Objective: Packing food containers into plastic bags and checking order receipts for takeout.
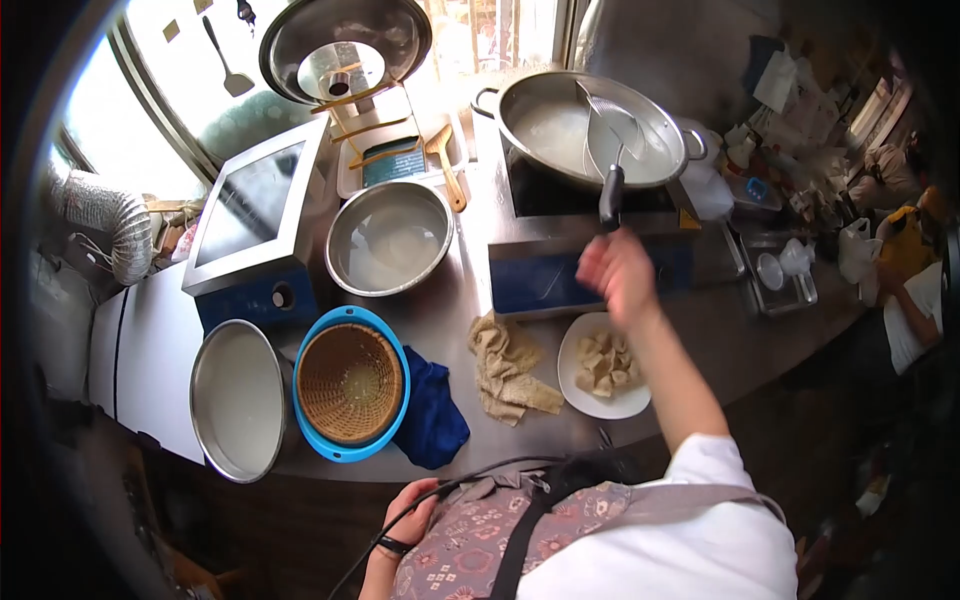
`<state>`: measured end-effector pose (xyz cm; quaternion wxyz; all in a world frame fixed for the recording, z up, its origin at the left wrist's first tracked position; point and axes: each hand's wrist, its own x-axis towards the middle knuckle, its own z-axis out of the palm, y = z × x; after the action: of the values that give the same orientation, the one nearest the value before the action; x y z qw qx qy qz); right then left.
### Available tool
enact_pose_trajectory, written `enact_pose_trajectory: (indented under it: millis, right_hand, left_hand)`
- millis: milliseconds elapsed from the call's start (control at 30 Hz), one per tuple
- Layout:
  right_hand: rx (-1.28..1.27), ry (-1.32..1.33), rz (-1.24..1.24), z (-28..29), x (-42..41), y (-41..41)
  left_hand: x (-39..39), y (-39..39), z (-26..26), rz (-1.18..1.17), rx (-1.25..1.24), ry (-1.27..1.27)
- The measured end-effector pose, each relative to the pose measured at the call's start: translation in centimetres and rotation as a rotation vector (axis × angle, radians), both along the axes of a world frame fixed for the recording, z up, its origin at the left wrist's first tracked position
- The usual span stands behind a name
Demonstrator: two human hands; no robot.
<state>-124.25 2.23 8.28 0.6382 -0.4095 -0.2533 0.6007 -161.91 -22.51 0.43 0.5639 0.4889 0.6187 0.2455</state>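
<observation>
My right hand (619, 274), blurred, is at the lower end of the black handle of a mesh skimmer (613, 199). Whether its fingers grip the handle cannot be told. The skimmer's mesh head leans inside a wide two-handled steel pan (517, 131) of cloudy liquid, which gives off steam. Under my right forearm, a white plate (574, 394) of pale food pieces (604, 364) sits on the steel counter. My left hand (412, 510), with a black band at its wrist, rests against the flowered apron, where a black cable crosses it. Its fingers are partly hidden.
The pan stands on an induction cooker (555, 277); a second cooker (251, 210) is on the left. Steel bowls (390, 247) (238, 405), a wicker basket (349, 382) in a blue colander (405, 375), and cloths (510, 367) lie between. Another person's arm (911, 307) shows at far right.
</observation>
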Motion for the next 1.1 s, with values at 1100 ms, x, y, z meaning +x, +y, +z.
enact_pose_trajectory:
  millis: [1100]
  right_hand:
    - [-0.418,-1.333,0.245,-7.9,6.6,-25.4]
  left_hand:
    - [11.1,28.6,-6.7,-0.242,0.447,0.584]
